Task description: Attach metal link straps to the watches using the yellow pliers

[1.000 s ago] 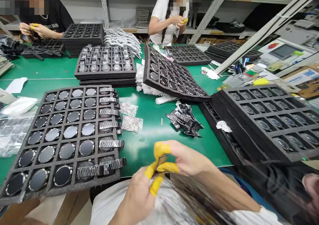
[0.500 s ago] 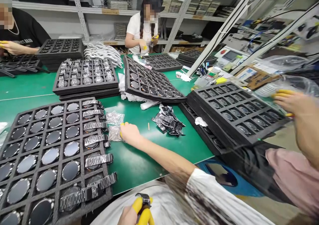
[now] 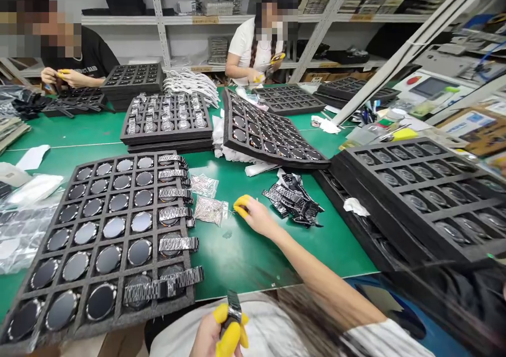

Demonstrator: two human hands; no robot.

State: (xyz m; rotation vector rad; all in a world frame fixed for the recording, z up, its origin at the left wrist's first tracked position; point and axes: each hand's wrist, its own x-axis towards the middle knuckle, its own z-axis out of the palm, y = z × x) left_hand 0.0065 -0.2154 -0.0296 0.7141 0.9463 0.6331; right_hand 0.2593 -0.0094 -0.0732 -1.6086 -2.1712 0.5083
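Note:
At the bottom, my left hand [image 3: 221, 331], with yellow finger cots, is closed around a dark metal-link watch band [image 3: 234, 305]. My right hand [image 3: 255, 214] hovers over the green table with its yellow-capped fingertips pinched together. What lies between them is too small to make out. Just left of those fingertips is a clear bag of thin metal pins [image 3: 209, 210], a few loose by its opening. A second small bag [image 3: 203, 185] lies behind it. To the right is a heap of black link bands [image 3: 293, 199].
A foam tray [image 3: 132, 225] of round watches fills the left, with bands overhanging its right edge. Stacked trays [image 3: 419, 188] stand on the right, and a tilted tray [image 3: 272, 130] lies farther back. Two co-workers [image 3: 256, 51] [image 3: 90, 56] sit across the table.
The view has swung left, so the scene sits farther right. My right hand has drawn back from the pin bag toward the right. The band in my left hand now stands more upright.

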